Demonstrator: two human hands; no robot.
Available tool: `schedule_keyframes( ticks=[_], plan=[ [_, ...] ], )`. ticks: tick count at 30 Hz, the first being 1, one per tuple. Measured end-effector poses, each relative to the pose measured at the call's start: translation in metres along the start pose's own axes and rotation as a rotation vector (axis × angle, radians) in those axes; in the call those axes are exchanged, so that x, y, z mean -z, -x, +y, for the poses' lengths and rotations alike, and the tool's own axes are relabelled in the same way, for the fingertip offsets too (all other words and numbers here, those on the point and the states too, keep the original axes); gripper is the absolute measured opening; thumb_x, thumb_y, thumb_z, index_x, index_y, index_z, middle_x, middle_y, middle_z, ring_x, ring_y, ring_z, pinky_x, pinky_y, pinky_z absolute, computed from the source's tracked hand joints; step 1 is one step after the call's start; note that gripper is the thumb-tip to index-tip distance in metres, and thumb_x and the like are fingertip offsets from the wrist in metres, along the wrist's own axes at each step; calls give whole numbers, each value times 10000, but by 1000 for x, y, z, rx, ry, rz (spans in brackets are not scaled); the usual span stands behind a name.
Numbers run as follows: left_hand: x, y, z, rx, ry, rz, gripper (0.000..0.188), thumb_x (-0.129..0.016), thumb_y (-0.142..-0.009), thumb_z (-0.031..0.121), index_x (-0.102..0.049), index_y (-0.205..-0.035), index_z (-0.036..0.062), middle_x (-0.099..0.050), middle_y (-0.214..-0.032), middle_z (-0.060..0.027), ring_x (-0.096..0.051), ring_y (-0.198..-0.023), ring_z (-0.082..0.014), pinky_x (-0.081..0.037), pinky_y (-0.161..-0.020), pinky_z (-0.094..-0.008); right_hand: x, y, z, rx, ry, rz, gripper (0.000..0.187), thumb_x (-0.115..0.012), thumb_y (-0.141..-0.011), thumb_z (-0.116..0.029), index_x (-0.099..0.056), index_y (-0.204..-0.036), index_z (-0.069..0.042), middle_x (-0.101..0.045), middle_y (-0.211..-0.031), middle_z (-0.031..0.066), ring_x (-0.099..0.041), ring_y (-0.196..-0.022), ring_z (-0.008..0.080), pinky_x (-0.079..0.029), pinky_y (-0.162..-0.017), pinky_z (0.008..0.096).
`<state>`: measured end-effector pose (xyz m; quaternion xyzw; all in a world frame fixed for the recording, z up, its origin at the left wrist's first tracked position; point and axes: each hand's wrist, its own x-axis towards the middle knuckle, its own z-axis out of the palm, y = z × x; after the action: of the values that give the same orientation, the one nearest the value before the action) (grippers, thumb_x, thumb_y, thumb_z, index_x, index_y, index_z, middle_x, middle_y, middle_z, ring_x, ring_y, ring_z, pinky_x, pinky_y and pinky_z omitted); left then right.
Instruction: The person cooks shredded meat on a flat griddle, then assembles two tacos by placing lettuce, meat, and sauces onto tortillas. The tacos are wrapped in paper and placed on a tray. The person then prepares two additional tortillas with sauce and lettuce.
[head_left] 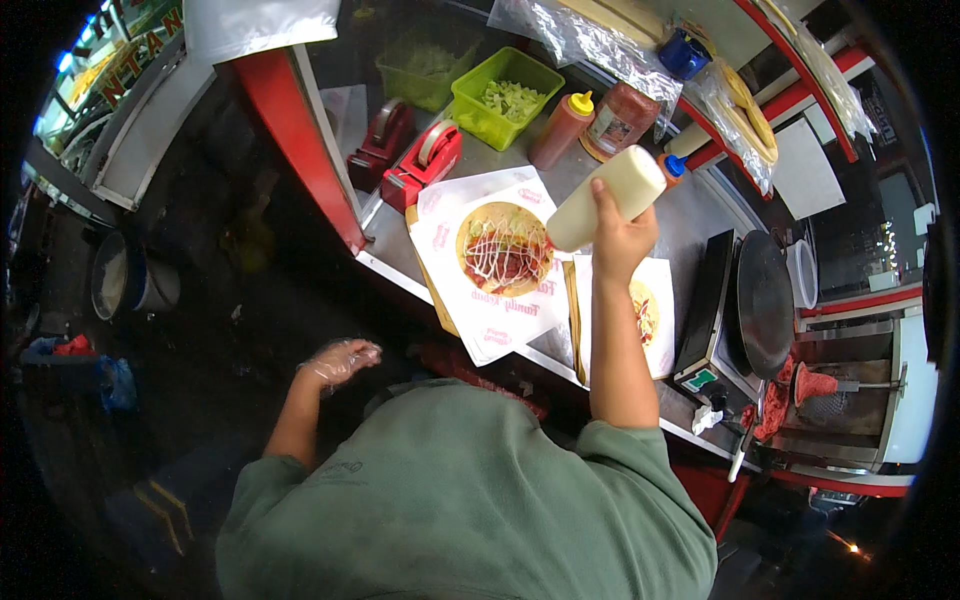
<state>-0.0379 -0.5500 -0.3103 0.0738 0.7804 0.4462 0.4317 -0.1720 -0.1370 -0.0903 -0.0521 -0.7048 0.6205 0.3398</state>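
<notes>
My right hand [625, 235] grips a squeeze bottle of pale cream sauce [577, 216], tilted with its lower left end beside a flatbread. That flatbread [468, 250] lies on printed white paper [480, 335] and carries shredded lettuce, red-brown filling and a criss-cross of white sauce. Partly behind my right forearm, a second topped flatbread [646, 310] rests on another white sheet [655, 360]. Off the counter's near left edge, my left hand [343, 362] wears a clear plastic glove; its fingers are loosely stretched out with nothing seen in them.
Beyond the papers stand a red tape dispenser [424, 165], a green tub of lettuce [461, 110], a red sauce bottle [562, 132] and a large jar [620, 120]. A dark round griddle [765, 305] sits at right, near a vertical meat spit [813, 383]. A bucket [115, 272] stands at far left.
</notes>
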Motion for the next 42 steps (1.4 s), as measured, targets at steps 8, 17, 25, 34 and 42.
schedule_keyframes(
  ticks=[8,17,25,34,42],
  plan=[
    [-37,4,162,-341,678,-422,502,-603,-1075,362,-605,-1355,-54,-705,-1234,-183,-666,-1215,-277,-506,-1091,-412,15,-1,17,40,46,135,262,-820,-922,-143,-713,-1106,11,-769,-1035,99,-716,-934,156,-580,-822,320],
    [-89,-72,300,-410,1226,-347,521,-674,-1024,322,-486,-1444,79,-655,-1283,-128,-656,-1199,-276,-553,-1059,-423,102,150,-21,333,163,-751,1149,-818,-748,-683,-363,-1596,-54,-176,-1679,327,-112,-1586,488,-103,-1257,636],
    [-87,-108,436,-1039,-162,354,799,-648,-1031,411,-278,-1625,26,-399,-1618,-257,-409,-1500,-370,-319,-1230,-417,147,-9,41,-157,273,18,602,-849,-814,-158,-461,-1256,-29,-719,-1140,238,-728,-1068,368,-571,-900,453],
    [-5,-127,225,-210,-396,918,490,-570,-1034,254,-520,-1468,33,-649,-1327,-267,-602,-1269,-420,-475,-1082,-485,186,-114,178,-156,567,125,722,-934,-741,-175,-416,-1232,-70,-706,-1144,250,-705,-1069,426,-554,-898,491],
    [-11,-121,225,-38,-109,667,265,-636,-1018,254,-679,-1168,41,-711,-1123,-166,-680,-1045,-307,-532,-948,-403,178,-39,128,-155,-6,323,564,-761,-886,-3,-437,-1346,-32,-580,-1264,142,-593,-1190,229,-498,-985,345]
  ],
)
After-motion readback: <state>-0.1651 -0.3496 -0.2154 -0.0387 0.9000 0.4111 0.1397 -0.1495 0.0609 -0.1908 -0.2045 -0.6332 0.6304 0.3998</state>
